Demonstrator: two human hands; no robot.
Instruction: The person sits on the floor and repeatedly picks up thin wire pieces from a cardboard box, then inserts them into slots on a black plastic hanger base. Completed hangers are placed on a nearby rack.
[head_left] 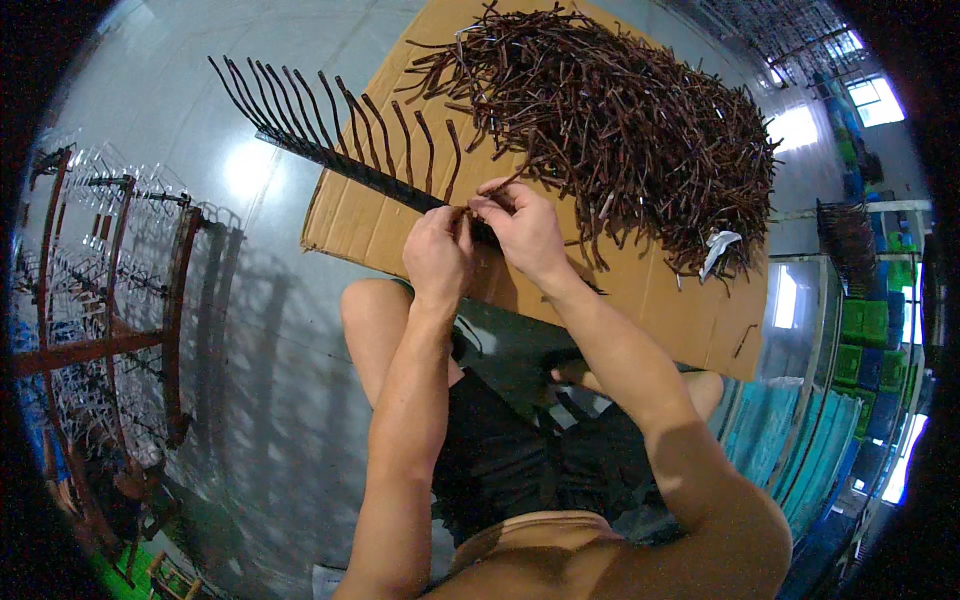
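A long dark bar slants from the upper left down to my hands, with a row of thin, bent brown rods standing up from it. My left hand is closed at the bar's near end; its fingertips hide what they pinch. Right beside it, my right hand pinches one thin brown rod that sticks out past the fingers. The fingertips of both hands meet over the bar. Beyond them, a large heap of similar brown rods lies on a cardboard sheet.
A crumpled white scrap lies at the heap's lower right edge. My knees are under the cardboard's near edge. Metal racks with hanging pieces stand at the left. Green crates and teal panels are at the right.
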